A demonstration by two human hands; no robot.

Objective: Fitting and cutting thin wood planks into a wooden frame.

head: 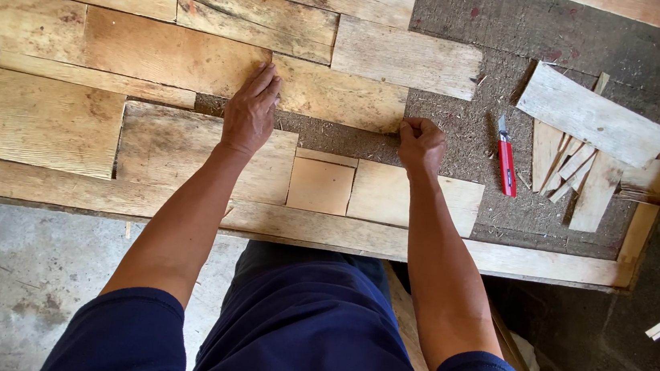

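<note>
Head view, looking down over a large framed panel of rough, pale-brown wooden boards [165, 53], fitted edge to edge over a grey fibrous backing board [538, 36].

Left hand [251, 113]: centre-left of frame, open and flat, palm down, fingers together and stretched toward the top of the frame. It presses where a long orange-tan plank [157, 52] meets the lighter weathered plank [339, 94] beside it; the heel of the hand sits over a darker gap of bare backing below. It grasps nothing.

Right hand [420, 142]: centre of frame, curled into a loose fist, knuckles up, touching the lower right corner of that same lighter weathered plank. Whether the fingers pinch the plank's edge or only push against it cannot be told.

The lighter weathered plank lies in the middle of the frame between the two hands, its right end reaching the bare backing.

Nearby: a small square pale wood tile [320, 185] and a wider pale block [413, 198] sit in the row just below the hands. A red utility knife [506, 158] lies on the backing right of the right hand, apart from it. Further right, a loose heap of grey-white wood offcuts [588, 142]. A pale timber frame rail [548, 265] runs along the lower edge. Grey concrete floor [15, 276] at lower left.
</note>
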